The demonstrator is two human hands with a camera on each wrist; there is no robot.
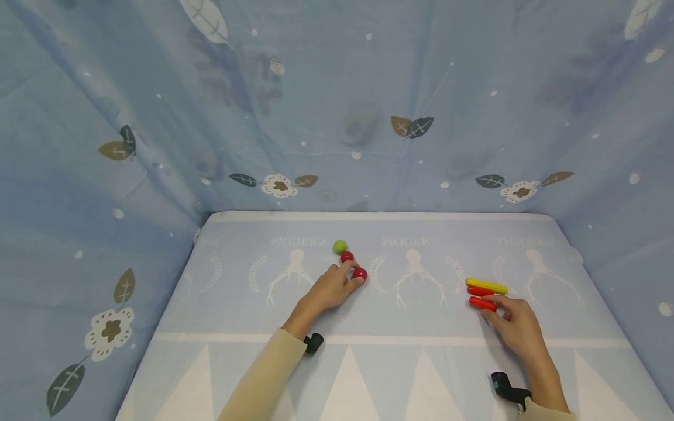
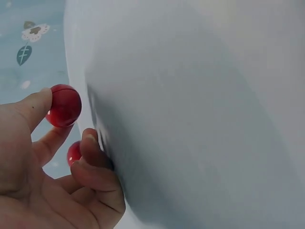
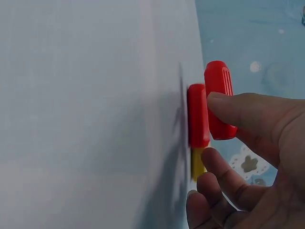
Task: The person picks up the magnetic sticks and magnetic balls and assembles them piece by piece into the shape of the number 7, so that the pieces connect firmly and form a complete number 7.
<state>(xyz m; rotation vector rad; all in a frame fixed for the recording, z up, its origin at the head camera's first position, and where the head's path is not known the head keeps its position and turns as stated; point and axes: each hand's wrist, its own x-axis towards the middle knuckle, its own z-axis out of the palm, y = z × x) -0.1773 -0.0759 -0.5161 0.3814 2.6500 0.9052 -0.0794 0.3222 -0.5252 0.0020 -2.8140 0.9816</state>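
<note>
1. A person's left hand [image 1: 330, 287] rests near the middle of a pale blue printed table [image 1: 421, 374]. Its fingers are curled and its fingertips [image 2: 45, 98] pinch the near red ball [image 1: 360, 273].
2. A second red ball [image 1: 346, 256] lies just beyond, close to the first and by the fingertips. A green ball [image 1: 340, 246] lies just past that one, so the three run in a short slanted line toward the table's far edge.
3. The right hand [image 1: 515, 323] sits well apart, toward the table's right side. Its thumb and fingers [image 3: 238, 112] pinch the end of the near red stick [image 1: 482, 303].
4. A second red stick [image 1: 480, 290] lies just behind the first, and a yellow stick [image 1: 487, 286] lies against that one, all three roughly side by side.
5. Between the two hands there is a broad stretch of bare cloth. Open surface also runs from the sticks to the right edge and from the balls to the left edge.
6. Blue leaf-patterned fabric walls [image 1: 337, 105] rise from the far, left and right edges, closing the table in on three sides.
</note>
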